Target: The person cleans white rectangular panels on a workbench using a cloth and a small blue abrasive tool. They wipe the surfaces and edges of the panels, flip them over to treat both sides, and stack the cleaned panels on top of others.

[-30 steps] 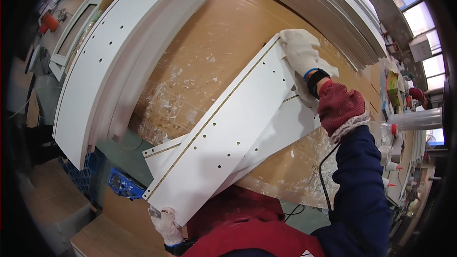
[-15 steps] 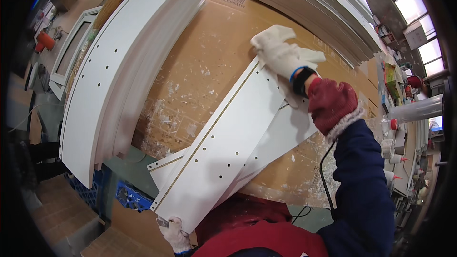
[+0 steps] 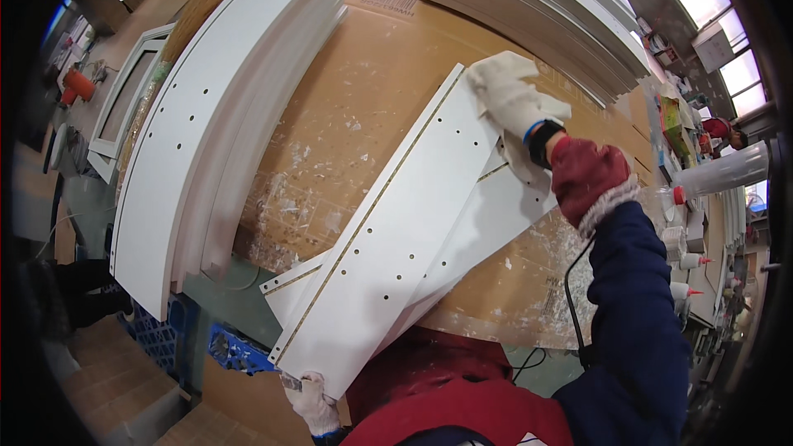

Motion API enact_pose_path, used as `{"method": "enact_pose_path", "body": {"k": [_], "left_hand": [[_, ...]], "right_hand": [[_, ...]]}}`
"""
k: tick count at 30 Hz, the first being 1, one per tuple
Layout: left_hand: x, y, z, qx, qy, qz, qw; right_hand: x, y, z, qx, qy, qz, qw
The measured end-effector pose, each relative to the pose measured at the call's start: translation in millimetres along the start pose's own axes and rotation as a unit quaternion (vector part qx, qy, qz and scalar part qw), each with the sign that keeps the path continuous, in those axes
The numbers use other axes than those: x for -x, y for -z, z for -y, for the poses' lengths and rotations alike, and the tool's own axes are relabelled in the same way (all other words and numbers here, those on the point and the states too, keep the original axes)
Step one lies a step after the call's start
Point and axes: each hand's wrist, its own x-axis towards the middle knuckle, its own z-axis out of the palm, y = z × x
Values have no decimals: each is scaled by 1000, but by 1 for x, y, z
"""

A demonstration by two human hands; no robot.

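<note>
A long white board [image 3: 388, 223] with small drilled holes and a brown groove along its left edge lies slantwise in front of me. Beneath it, crossing at an angle, is a second white grooved board [image 3: 504, 206]. My left hand [image 3: 314, 403], in a white glove, grips the near end of the upper board, thumb on top. At that board's far right edge is my gloved right hand [image 3: 514, 99], slightly blurred. What looks like a white cloth [image 3: 519, 161] bunches under its palm, with loose folds sticking out; the fingertips are hard to make out.
Curved white panels [image 3: 194, 116] are stacked on the left, and another curved stack [image 3: 529, 16] stands at the back. Scuffed cardboard [image 3: 330, 149] covers the table. A black cord [image 3: 568, 289] hangs near my right sleeve. Bottles with red tips [image 3: 692, 261] stand at right.
My right hand has slid rightward and a little nearer along the upper board's far end, uncovering its far left corner. My left hand keeps its hold. The view has shifted slightly.
</note>
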Motion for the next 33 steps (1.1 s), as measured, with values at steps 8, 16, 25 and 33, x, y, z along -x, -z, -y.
{"method": "enact_pose_path", "body": {"k": [8, 16, 25, 33], "left_hand": [[10, -12, -21, -28, 48, 33, 998], [7, 0, -9, 15, -3, 101, 995], [5, 9, -14, -155, -79, 165, 971], [1, -6, 4, -2, -75, 122, 990]], "right_hand": [[89, -31, 62, -55, 232, 25, 971], [299, -61, 235, -65, 557, 68, 825], [249, -71, 161, 28, 469, -80, 879], [339, -54, 215, -8, 591, 104, 800]]}}
